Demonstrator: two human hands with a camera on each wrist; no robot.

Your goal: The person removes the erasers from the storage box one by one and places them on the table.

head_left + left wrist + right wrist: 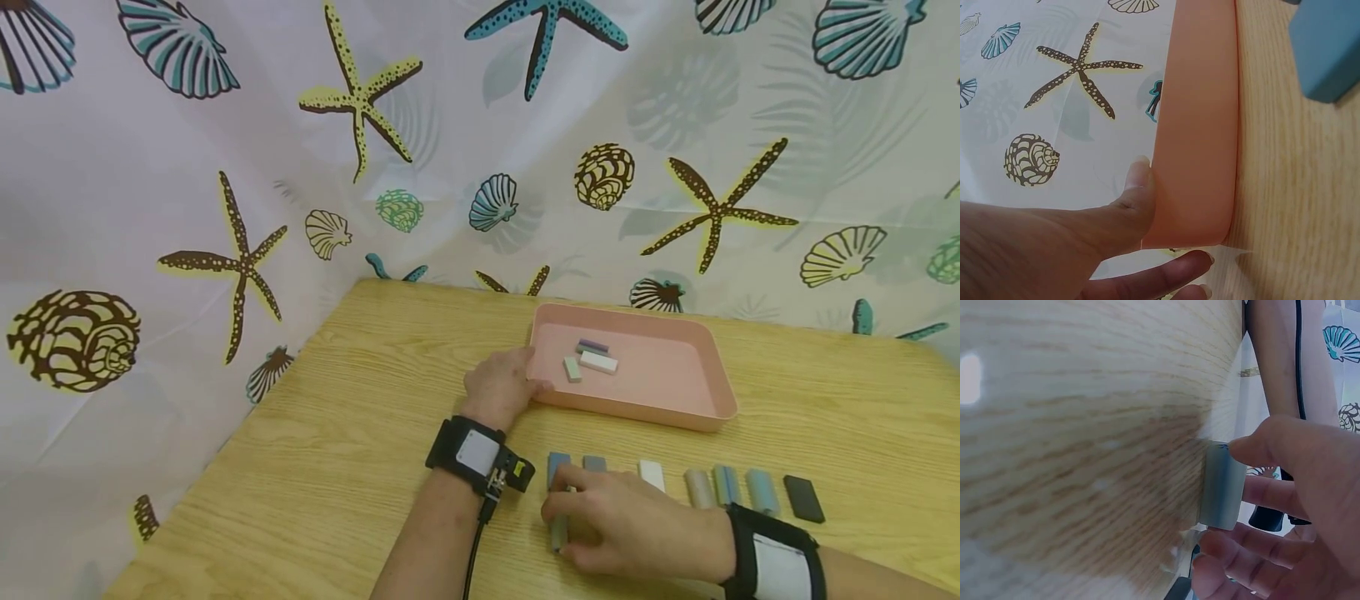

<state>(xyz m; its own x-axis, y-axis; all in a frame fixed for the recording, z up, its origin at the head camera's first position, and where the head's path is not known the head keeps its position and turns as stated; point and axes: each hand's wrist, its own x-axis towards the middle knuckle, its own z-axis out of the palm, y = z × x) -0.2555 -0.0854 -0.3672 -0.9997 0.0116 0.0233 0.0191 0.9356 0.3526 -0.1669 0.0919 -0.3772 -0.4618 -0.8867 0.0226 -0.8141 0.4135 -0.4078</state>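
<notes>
At its left end, the pink tray [637, 408] is gripped by my left hand [501, 385]. In the left wrist view the thumb presses on the rim of the tray wall [1200, 125], with fingers past the corner. My right hand [626, 521] pinches a grey-green eraser [1222, 487] with a blue streak between thumb and fingers, close over the wooden table. Just beyond that hand lie a blue eraser [558, 464] and a grey one [595, 462], partly covered by the fingers in the head view.
Inside the tray sit a white eraser [598, 361], a pale green one [572, 369] and a striped dark one [592, 346]. To the right, a row includes white [651, 474], beige [701, 489], light blue [763, 492] and black [805, 498] pieces. A patterned curtain [450, 125] hangs behind.
</notes>
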